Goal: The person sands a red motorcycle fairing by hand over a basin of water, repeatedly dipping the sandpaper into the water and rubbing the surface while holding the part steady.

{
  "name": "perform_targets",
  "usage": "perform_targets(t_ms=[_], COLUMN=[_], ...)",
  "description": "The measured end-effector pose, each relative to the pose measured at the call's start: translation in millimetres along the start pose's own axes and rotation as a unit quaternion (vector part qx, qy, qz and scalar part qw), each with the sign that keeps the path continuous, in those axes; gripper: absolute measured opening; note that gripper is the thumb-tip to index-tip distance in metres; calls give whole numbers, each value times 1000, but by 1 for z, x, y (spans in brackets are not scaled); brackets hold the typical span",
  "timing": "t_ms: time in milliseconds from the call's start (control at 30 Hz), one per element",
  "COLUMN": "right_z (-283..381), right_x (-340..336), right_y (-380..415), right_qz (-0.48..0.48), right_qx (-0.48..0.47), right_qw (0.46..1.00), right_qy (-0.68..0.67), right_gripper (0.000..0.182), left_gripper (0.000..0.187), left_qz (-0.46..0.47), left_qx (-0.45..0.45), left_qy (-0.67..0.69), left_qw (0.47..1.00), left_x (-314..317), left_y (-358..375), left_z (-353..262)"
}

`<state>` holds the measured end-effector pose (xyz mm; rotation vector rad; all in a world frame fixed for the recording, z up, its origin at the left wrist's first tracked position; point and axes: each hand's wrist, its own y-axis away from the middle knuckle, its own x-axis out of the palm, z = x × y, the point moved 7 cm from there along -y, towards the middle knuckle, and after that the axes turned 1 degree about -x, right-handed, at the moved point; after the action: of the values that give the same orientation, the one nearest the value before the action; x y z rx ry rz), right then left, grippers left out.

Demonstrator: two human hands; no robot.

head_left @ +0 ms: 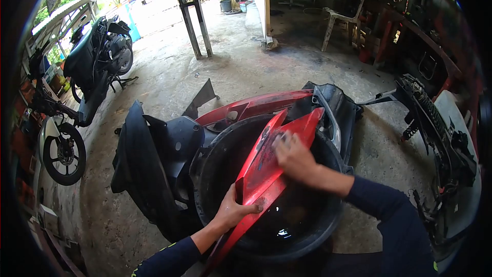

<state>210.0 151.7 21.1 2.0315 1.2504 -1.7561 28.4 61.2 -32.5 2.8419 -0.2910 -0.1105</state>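
Observation:
A red motorcycle fairing panel [256, 172] slants across a wide black tub [332, 225] with dark liquid in the bottom. My left hand [233, 210] is closed round the panel's lower part, thumb on the face nearest me. Higher up, my right hand [294, 156] presses curled fingers against the panel's dark, smudged surface. Motion blurs those fingers, and whatever they hold is mostly hidden. Behind the tub lies a second red panel [266, 101]. Black plastic body parts [141, 161] lean against the tub's left side.
A motorcycle [97, 72] stands at the left, with a front wheel [64, 154] nearer me. More black parts [338, 102] lie behind the tub. A partly stripped motorcycle frame [430, 133] is at the right. A metal post [192, 15] and a white chair [346, 18] stand farther back.

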Motion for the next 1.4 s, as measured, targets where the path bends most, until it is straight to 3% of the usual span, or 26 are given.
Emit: perform_targets(t_ms=[67,167,200,267,333,400,433,467,533,567,600,667,733,800,867,933,1000,1067,1167,1200,1300,1400], right_z=[0,76,67,23,-2,50,79,84,41,14,-2,35,84,53,3,29,89,67,-8,5,83,22], right_x=[3,-32,-32,-9,-8,-19,-42,-47,-29,-6,-17,-19,-52,-41,-5,-7,-49,-47,12,2,-45,-12], right_y=[-3,25,18,-2,-17,-2,8,13,-4,-14,-26,-11,10,-1,-14,-10,10,2,-10,-10,7,-10], right_qz=[16,-65,-67,87,-38,11,-99,-136,-110,-27,-120,-57,-134,-95,-73,-63,-115,-93,-51,-52,-120,-50], right_qx=[-2,-116,-115,-45,-10,-74,-117,-127,-80,-41,-35,-79,-160,-133,-48,-58,-136,-128,-7,-9,-139,-62], right_qw=[999,990,990,991,998,993,981,971,969,986,976,977,961,957,973,977,967,952,973,973,957,966], right_qy=[43,-42,-43,-87,-42,-93,-116,-148,-206,-161,-177,-190,-182,-238,-213,-196,-182,-262,-225,-224,-226,-248], right_gripper=[42,43,43,44,43,43,35,33,31,32,28,30,31,34,38,37,36,34,35,35,36,35], left_gripper=[94,95,96,97,97,96,96,96,94,93,93,92,93,94,95,94,93,94,94,94,94,94], left_qz=[-1,-11,-5,-1,1,-7,-11,-11,8,8,9,-5,-8,-6,-5,-5,-18,-7,-1,-5,-26,14], left_qx=[-2,26,19,10,-3,21,35,34,-3,-5,-7,30,40,48,-1,0,61,37,13,17,65,1], left_qy=[-21,-25,-8,12,-18,-24,-35,-38,8,-4,-2,-17,-11,-6,-33,-25,-35,-31,-18,-16,-54,14], left_qw=[1000,999,1000,1000,1000,999,999,999,1000,1000,1000,999,999,999,999,1000,997,999,1000,1000,996,1000], left_x=[1,-2,-2,-2,-1,-4,-6,-7,-2,-2,-1,-2,-1,-1,-3,-3,-3,-5,-2,-2,-6,-2], left_y=[-2,-4,-4,-2,-1,-9,-9,-7,-1,-1,0,-7,-1,2,1,-4,-4,-4,-4,-7,-7,-4], left_z=[4,12,9,5,4,20,26,18,1,0,7,13,5,-3,-3,5,7,3,11,14,18,8])
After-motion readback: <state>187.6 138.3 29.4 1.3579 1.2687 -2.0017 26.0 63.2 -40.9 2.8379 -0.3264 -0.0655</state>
